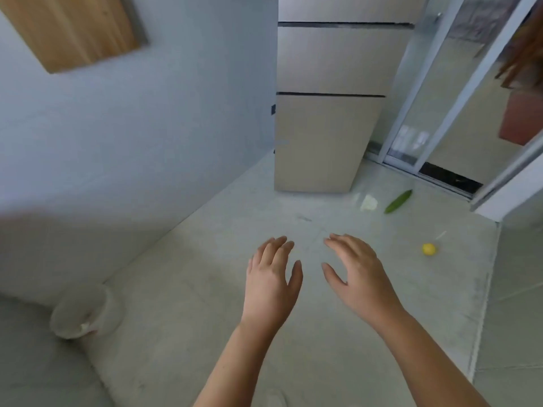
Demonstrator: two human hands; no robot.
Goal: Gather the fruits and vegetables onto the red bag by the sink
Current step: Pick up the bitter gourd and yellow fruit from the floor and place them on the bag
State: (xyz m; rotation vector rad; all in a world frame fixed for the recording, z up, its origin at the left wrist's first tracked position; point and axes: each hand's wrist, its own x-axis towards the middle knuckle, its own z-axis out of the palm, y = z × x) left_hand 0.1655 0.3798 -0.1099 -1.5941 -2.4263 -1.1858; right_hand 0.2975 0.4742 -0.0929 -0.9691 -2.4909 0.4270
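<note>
Left hand (271, 282): stretched out palm down above the floor (205, 289), at the middle of the view; fingers point toward 12 o'clock, thumb spread toward the other hand.
Left grip: wide, fingers loose and nearly straight, holding nothing.
Right hand (357, 277): just beside the left at 3 o'clock of it, also palm down; fingers angle toward 11 o'clock, and the two hands are apart.
Right grip: wide, fingers relaxed and slightly bent, holding nothing.
Cucumber (398, 201): lying flat on the floor at 1 o'clock from the hands, well apart from them, near the track of the sliding door (435, 113); its length runs from 7 to 1 o'clock.
Lemon (428, 249): on the floor at 3 o'clock from the right hand, apart from it and at 5 o'clock of the cucumber.
Pale lump (368, 203): on the floor just beside the cucumber, at 9 o'clock of it; too blurred to tell what it is.
Fridge (323, 142): stands at 12 o'clock, doors closed, against the wall (147, 127).
Bucket (85, 312): white, on the floor at 8 o'clock, by the base of the wall.
Wooden panel (73, 27): on the wall at 10 o'clock, high up.
</note>
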